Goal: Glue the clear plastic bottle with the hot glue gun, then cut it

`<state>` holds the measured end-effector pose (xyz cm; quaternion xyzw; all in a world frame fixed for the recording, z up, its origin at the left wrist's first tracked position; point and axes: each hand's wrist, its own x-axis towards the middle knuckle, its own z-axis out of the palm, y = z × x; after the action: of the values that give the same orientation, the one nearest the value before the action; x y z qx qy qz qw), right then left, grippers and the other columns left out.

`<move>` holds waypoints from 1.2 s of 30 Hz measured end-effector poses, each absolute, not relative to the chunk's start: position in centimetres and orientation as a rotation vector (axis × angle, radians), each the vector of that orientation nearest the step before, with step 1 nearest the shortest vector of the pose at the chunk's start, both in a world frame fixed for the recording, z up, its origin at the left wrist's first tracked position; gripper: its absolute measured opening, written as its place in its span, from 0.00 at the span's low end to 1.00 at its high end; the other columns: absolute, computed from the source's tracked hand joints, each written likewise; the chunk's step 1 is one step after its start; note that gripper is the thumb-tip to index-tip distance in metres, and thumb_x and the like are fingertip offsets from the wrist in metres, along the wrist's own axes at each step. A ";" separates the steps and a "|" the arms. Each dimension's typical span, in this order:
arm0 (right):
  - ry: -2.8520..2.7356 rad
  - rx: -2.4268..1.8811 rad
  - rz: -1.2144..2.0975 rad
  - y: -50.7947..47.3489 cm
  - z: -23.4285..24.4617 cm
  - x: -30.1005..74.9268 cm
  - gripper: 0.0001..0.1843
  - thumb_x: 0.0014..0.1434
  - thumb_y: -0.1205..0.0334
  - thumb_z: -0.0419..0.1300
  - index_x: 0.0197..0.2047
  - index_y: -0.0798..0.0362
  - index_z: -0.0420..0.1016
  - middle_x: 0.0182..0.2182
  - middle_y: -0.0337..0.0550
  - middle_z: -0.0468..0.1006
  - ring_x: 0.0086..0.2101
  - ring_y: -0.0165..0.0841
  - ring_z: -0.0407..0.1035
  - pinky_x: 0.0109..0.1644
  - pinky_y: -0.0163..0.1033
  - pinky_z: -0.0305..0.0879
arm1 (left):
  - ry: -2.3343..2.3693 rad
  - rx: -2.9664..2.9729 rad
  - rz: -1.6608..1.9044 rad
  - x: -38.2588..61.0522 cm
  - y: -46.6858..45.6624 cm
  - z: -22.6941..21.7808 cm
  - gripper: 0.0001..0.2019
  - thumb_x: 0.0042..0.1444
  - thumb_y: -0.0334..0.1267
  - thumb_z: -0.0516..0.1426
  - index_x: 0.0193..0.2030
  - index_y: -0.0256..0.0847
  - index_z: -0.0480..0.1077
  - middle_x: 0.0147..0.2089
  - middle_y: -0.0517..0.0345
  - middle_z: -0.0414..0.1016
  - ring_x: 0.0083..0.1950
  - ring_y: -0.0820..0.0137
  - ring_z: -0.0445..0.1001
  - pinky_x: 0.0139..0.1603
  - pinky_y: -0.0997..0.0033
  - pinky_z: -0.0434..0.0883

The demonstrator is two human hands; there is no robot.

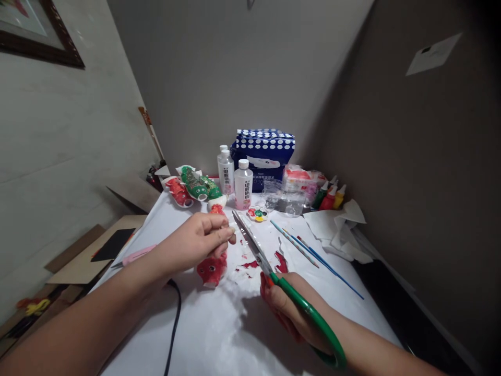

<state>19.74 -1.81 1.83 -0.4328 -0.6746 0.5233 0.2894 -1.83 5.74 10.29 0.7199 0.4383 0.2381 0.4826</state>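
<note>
My right hand (291, 303) is wrapped round the green handles of a pair of scissors (264, 261), whose blades point up and away, nearly together. Red paint marks that hand's fingers. The blade tips are close to my left hand (209, 235), which pinches something small and clear between thumb and fingers; what it is, I cannot make out. Beneath the left hand a red painted fish (209, 270) with stuck-on eyes lies on the white table cover (219, 324), its middle hidden by the hand.
Red and green fish (193, 183) lie at the back left, beside drink bottles (243, 185) and a blue bag (266, 156). A paint palette (257, 213), paintbrushes (324, 261), paint bottles (329, 197) and crumpled tissue (344, 232) are further right. A pink glue gun (136, 256) and black cord (176, 318) are left.
</note>
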 end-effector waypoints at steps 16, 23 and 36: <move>-1.616 -1.168 1.528 -1.5 2.2 19.1 0.32 0.62 0.36 0.53 0.16 0.49 0.57 0.08 0.32 0.60 0.12 0.26 0.58 0.17 0.32 0.52 | 1.025 1.626 0.613 -1.4 7.4 8.6 0.19 0.52 0.54 0.59 0.25 0.39 0.65 0.15 0.69 0.58 0.18 0.78 0.51 0.22 0.75 0.48; -1.252 -1.122 1.431 -0.7 0.9 19.4 0.22 0.53 0.43 0.65 0.35 0.54 0.69 0.16 0.31 0.67 0.15 0.25 0.57 0.18 0.31 0.54 | 0.982 1.580 0.461 -0.1 5.6 7.1 0.18 0.58 0.53 0.56 0.30 0.39 0.68 0.16 0.69 0.62 0.15 0.78 0.52 0.18 0.76 0.50; -1.269 -1.271 1.363 -0.6 2.6 19.1 0.08 0.51 0.57 0.59 0.28 0.52 0.67 0.14 0.31 0.66 0.15 0.25 0.57 0.19 0.31 0.54 | 1.003 1.733 0.232 1.3 4.0 7.4 0.11 0.57 0.41 0.54 0.29 0.37 0.71 0.20 0.63 0.69 0.22 0.75 0.62 0.25 0.76 0.58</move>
<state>19.11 -0.55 2.60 -0.5092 -0.5083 0.5459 0.4293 1.30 3.95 7.42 0.7271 0.4209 0.0975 0.5336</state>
